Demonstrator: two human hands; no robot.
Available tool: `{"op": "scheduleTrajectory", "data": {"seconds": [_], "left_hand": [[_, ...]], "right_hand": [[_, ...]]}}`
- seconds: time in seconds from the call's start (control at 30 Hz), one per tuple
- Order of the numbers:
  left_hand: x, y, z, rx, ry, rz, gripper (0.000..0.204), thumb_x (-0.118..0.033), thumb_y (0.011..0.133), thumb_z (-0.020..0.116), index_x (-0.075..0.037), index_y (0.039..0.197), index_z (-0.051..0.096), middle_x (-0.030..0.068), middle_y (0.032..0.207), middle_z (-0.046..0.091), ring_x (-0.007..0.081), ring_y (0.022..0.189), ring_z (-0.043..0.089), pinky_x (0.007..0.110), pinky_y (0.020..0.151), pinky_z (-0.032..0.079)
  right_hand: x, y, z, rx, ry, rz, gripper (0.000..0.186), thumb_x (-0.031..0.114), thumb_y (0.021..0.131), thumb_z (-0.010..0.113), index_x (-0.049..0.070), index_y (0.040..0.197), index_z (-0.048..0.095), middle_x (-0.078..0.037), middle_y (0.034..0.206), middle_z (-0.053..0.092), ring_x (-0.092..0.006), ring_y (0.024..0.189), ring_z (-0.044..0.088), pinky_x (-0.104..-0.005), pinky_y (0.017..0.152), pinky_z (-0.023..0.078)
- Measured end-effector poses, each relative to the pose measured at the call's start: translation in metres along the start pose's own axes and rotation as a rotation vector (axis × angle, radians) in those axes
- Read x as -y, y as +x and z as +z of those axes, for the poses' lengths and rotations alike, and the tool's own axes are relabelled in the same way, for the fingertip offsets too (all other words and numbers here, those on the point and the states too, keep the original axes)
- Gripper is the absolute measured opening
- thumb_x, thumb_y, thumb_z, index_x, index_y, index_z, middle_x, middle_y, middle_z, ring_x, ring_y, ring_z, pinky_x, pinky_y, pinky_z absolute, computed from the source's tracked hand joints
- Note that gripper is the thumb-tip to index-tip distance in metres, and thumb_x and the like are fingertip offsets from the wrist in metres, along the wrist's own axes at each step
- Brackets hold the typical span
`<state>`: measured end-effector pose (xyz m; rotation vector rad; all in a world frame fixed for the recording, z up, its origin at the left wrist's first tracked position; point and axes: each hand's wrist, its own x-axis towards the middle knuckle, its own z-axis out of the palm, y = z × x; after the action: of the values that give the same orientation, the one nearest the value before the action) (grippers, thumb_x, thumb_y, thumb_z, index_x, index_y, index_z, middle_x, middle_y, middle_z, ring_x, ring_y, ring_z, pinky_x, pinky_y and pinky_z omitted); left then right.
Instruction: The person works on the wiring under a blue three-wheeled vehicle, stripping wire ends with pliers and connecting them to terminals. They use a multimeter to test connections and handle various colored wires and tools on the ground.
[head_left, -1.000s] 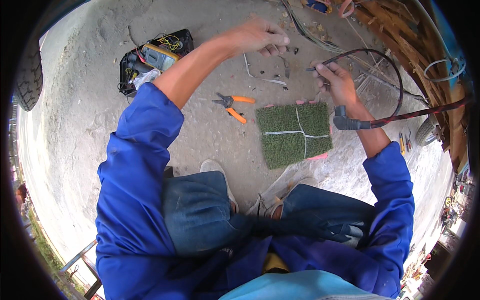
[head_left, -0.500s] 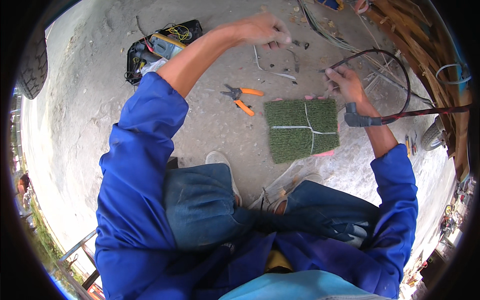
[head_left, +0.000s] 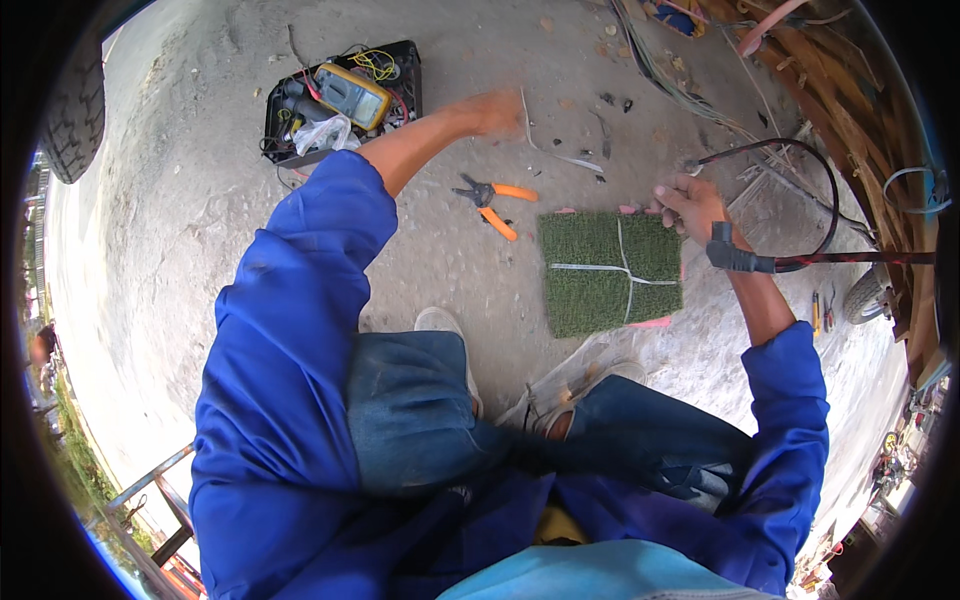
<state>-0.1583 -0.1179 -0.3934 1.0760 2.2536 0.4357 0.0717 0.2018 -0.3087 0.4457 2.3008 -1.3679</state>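
Note:
My left hand (head_left: 498,113) is smeared by motion over the ground, beside a thin pale strip (head_left: 560,155); its fingers cannot be made out. Above the upper right corner of a green turf pad (head_left: 590,290) is my right hand (head_left: 692,205), fingers curled in and thumb against them; anything between them is hidden. A dark cable (head_left: 825,180) loops round on the right, its bare end just beyond my right knuckles and apart from the fingertips. The black angled plug (head_left: 740,250) crosses my right wrist. Orange-handled wire strippers (head_left: 495,200) lie spread on the ground.
A black tray (head_left: 345,150) at the upper left holds a yellow multimeter (head_left: 353,97), wires and a clear plastic bag. Wooden boards (head_left: 840,110) and loose wires (head_left: 670,85) line the upper right. Small hand tools (head_left: 822,312) lie at the right, near a wheel (head_left: 868,297).
My left hand has moved down and left, toward the tray. My right hand has shifted slightly down, and the cable end now sits away from its fingertips. The view has shifted a little.

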Motion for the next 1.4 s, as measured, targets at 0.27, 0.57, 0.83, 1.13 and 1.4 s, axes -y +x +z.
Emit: {"op": "scheduleTrajectory", "data": {"seconds": [0.27, 0.57, 0.83, 1.13, 1.4], "left_hand": [[0.049, 0.007, 0.065, -0.222, 0.039, -0.338, 0.035, -0.035, 0.079, 0.076, -0.006, 0.099, 0.080, 0.0221, 0.101, 0.076, 0.0394, 0.101, 0.074, 0.050, 0.088, 0.057], [0.007, 0.031, 0.070, -0.168, 0.029, -0.553, 0.047, -0.038, 0.086, 0.072, -0.010, 0.124, 0.072, 0.0160, 0.131, 0.071, 0.0356, 0.126, 0.066, 0.048, 0.102, 0.053], [0.011, 0.041, 0.076, -0.132, 0.051, -0.563, 0.046, -0.034, 0.087, 0.069, -0.010, 0.126, 0.071, 0.0176, 0.126, 0.073, 0.0381, 0.119, 0.069, 0.048, 0.097, 0.056], [-0.013, -0.003, 0.050, -0.396, 0.130, -0.102, 0.018, -0.023, 0.088, 0.064, -0.007, 0.093, 0.068, 0.0216, 0.100, 0.073, 0.0414, 0.095, 0.071, 0.052, 0.078, 0.056], [-0.127, -0.046, 0.011, -0.164, -0.067, 0.269, 0.016, -0.018, 0.091, 0.062, -0.004, 0.098, 0.061, 0.0214, 0.080, 0.068, 0.0447, 0.076, 0.067, 0.052, 0.069, 0.051]], "right_hand": [[-0.016, -0.029, -0.002, 0.032, 0.111, 0.051, 0.035, 0.030, 0.099, 0.072, 0.000, 0.117, 0.071, -0.003, 0.089, 0.070, -0.0092, 0.070, 0.060, -0.0262, 0.058, 0.047], [-0.029, -0.056, 0.002, 0.041, 0.281, 0.057, 0.034, 0.030, 0.103, 0.068, 0.000, 0.117, 0.069, -0.005, 0.092, 0.071, -0.0090, 0.072, 0.061, -0.0234, 0.060, 0.048], [-0.024, -0.048, 0.008, 0.023, 0.161, -0.004, 0.031, 0.025, 0.104, 0.065, -0.002, 0.117, 0.069, -0.007, 0.095, 0.071, -0.0134, 0.079, 0.063, -0.0284, 0.071, 0.053], [0.009, -0.019, 0.028, -0.091, -0.393, -0.296, 0.032, 0.020, 0.098, 0.069, 0.003, 0.125, 0.067, -0.015, 0.120, 0.069, -0.0254, 0.089, 0.069, -0.0400, 0.082, 0.055], [0.052, -0.008, 0.048, -0.184, -0.466, -0.615, 0.038, 0.027, 0.099, 0.064, 0.006, 0.130, 0.063, -0.024, 0.111, 0.068, -0.0443, 0.106, 0.066, -0.0518, 0.089, 0.051]]}}
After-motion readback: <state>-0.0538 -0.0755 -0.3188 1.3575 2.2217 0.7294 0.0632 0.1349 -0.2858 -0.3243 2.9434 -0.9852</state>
